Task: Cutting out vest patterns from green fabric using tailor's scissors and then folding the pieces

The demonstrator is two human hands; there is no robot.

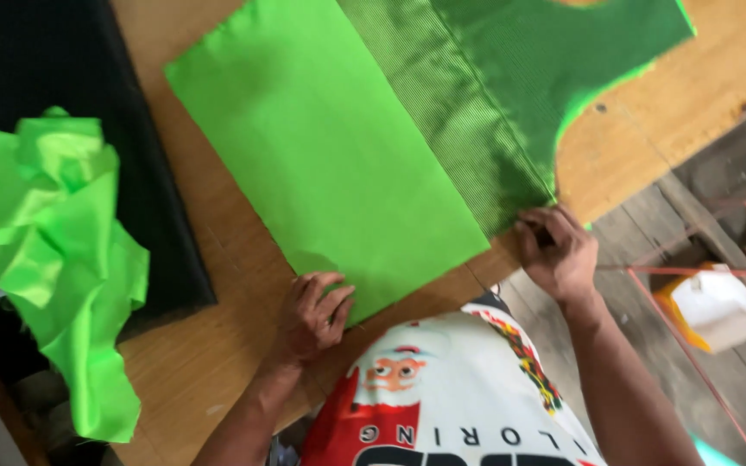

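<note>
A flat sheet of bright green fabric (321,147) lies on the wooden table (649,121). A darker green ribbed fabric (511,86) overlaps its right side. My left hand (314,315) presses with curled fingers on the near corner of the bright sheet. At the near corner of the darker fabric, by the table's edge, my right hand (556,252) pinches the cloth between closed fingers.
A crumpled heap of bright green fabric (53,250) rests at the left on a black cloth (36,60). Off the table's right edge are a plank floor, a thin reddish metal frame (692,269) and a white-and-orange bag (717,309).
</note>
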